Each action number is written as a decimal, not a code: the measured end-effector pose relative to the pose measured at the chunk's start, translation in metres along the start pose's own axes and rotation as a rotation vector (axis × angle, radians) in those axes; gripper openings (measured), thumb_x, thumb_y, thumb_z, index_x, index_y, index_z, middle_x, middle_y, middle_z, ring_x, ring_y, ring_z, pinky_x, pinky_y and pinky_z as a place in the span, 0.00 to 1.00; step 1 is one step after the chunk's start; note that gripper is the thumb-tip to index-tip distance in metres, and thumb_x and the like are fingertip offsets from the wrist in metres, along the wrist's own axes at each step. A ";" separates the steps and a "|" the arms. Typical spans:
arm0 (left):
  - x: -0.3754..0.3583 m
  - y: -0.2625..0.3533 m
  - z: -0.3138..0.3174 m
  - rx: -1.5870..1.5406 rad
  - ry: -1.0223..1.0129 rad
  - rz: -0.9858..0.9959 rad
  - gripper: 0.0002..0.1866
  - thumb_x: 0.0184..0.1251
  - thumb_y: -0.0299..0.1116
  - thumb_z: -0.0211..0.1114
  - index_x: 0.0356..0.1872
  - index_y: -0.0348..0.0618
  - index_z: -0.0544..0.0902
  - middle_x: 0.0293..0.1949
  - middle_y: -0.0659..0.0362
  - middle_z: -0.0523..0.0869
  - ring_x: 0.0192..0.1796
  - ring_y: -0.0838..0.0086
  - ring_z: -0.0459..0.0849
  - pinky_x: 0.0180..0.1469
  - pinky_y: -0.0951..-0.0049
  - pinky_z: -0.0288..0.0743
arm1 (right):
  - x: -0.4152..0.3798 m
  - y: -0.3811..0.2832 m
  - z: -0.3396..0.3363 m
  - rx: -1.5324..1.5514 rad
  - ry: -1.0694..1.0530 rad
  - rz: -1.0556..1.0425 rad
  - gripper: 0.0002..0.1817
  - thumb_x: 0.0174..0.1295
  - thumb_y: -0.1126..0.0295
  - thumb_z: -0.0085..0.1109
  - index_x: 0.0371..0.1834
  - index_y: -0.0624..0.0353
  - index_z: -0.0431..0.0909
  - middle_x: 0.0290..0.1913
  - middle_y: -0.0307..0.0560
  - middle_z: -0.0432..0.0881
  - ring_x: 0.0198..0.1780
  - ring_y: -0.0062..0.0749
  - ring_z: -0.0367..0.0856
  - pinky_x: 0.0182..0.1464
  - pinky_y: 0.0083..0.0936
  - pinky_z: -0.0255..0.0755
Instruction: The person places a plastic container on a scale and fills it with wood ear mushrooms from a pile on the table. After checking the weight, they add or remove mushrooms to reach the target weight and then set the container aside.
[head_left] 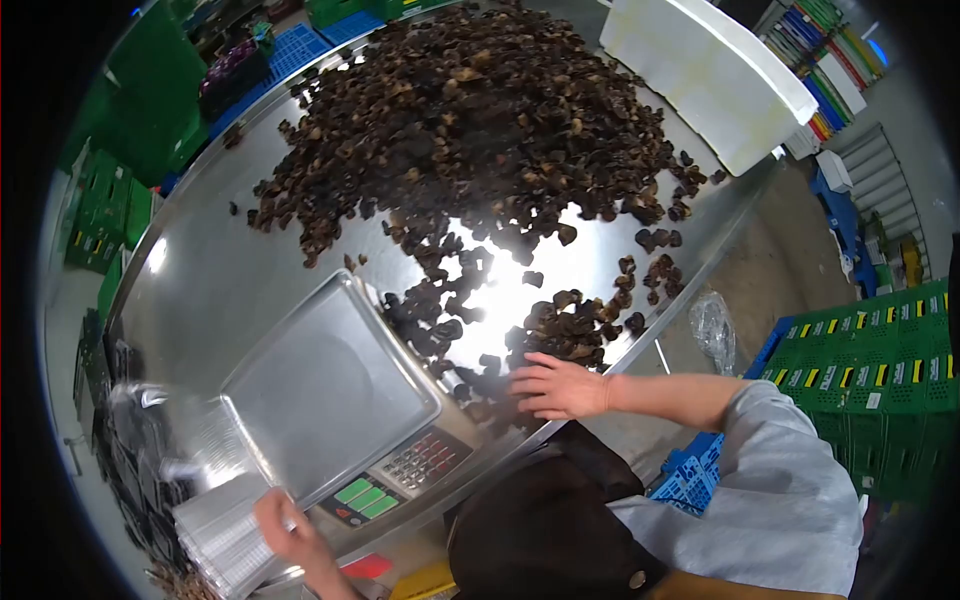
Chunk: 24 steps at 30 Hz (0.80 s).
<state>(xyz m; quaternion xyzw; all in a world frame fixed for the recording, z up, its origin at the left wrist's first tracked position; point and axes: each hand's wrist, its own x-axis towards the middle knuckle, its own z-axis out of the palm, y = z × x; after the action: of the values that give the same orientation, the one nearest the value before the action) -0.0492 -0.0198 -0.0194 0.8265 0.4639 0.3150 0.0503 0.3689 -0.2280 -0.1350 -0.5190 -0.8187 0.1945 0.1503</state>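
My right hand (pixel 560 388) lies palm down with its fingers spread, over dark wood ear mushrooms (pixel 560 330) near the table's front edge. The large heap of mushrooms (pixel 470 120) covers the far part of the metal table. At lower left, my left hand (pixel 288 530) is curled and slightly blurred beside a stack of clear plastic trays (pixel 215 530). A smeared clear tray (pixel 205 445) above the stack appears to be in its grip, though the contact is hard to see. Between my hands stands a weighing scale (pixel 340 390); its metal platter is bare and its displays are green.
A white foam box (pixel 710 80) stands on the table's far right. Green crates (pixel 870 370) are stacked on the right, with a blue crate (pixel 690 470) below. More green crates (pixel 100 210) stand at left. Black trays (pixel 130 470) lie beyond the left edge.
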 end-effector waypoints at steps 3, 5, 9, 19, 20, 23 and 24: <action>0.005 0.028 0.039 -0.027 -0.271 -0.015 0.07 0.62 0.20 0.62 0.41 0.33 0.79 0.36 0.49 0.80 0.40 0.57 0.80 0.45 0.62 0.73 | 0.000 0.046 -0.009 -0.159 0.011 -0.045 0.17 0.65 0.55 0.57 0.53 0.48 0.77 0.66 0.45 0.71 0.74 0.39 0.60 0.78 0.51 0.45; 0.011 0.043 0.051 -0.002 -0.376 0.009 0.09 0.60 0.20 0.63 0.42 0.34 0.79 0.37 0.48 0.80 0.41 0.54 0.79 0.46 0.61 0.73 | 0.009 0.070 -0.028 -0.236 0.145 0.023 0.17 0.65 0.57 0.59 0.54 0.49 0.76 0.66 0.47 0.71 0.74 0.39 0.61 0.78 0.51 0.46; 0.019 0.077 0.051 -0.060 -0.427 0.016 0.18 0.53 0.21 0.67 0.47 0.34 0.79 0.44 0.47 0.81 0.48 0.52 0.78 0.53 0.60 0.72 | 0.023 0.118 -0.057 -0.086 0.365 -0.031 0.16 0.64 0.60 0.61 0.53 0.52 0.77 0.63 0.49 0.72 0.71 0.43 0.65 0.75 0.52 0.52; 0.013 0.164 0.055 -0.131 -0.243 -0.050 0.14 0.59 0.17 0.62 0.47 0.31 0.80 0.44 0.47 0.84 0.48 0.58 0.82 0.57 0.65 0.72 | 0.076 0.343 -0.253 -0.128 0.931 0.649 0.33 0.55 0.47 0.65 0.62 0.51 0.75 0.65 0.55 0.72 0.67 0.51 0.68 0.68 0.44 0.65; 0.012 0.175 0.061 -0.193 -0.322 -0.042 0.14 0.58 0.17 0.62 0.47 0.32 0.80 0.44 0.48 0.84 0.47 0.58 0.83 0.55 0.65 0.73 | 0.083 0.354 -0.223 -0.174 0.846 0.708 0.35 0.53 0.43 0.65 0.62 0.48 0.76 0.65 0.54 0.72 0.68 0.53 0.66 0.68 0.47 0.64; 0.007 0.196 0.083 -0.345 -0.504 -0.060 0.15 0.57 0.19 0.65 0.47 0.34 0.80 0.45 0.47 0.83 0.49 0.55 0.82 0.54 0.62 0.74 | 0.104 0.291 -0.176 -0.353 0.429 0.824 0.38 0.45 0.38 0.66 0.61 0.39 0.77 0.58 0.51 0.77 0.62 0.53 0.69 0.61 0.52 0.69; 0.004 0.203 0.094 -0.445 -0.606 -0.084 0.16 0.56 0.20 0.67 0.48 0.35 0.80 0.48 0.46 0.82 0.52 0.52 0.80 0.55 0.59 0.73 | 0.106 0.272 -0.163 -0.281 0.414 0.712 0.35 0.45 0.40 0.66 0.58 0.40 0.78 0.55 0.49 0.77 0.57 0.51 0.72 0.56 0.50 0.71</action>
<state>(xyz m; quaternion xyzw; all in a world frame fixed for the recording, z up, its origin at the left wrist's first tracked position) 0.1554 -0.1115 -0.0162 0.8314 0.3816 0.1469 0.3762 0.6133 -0.0002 -0.1162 -0.8123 -0.5599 0.0126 0.1627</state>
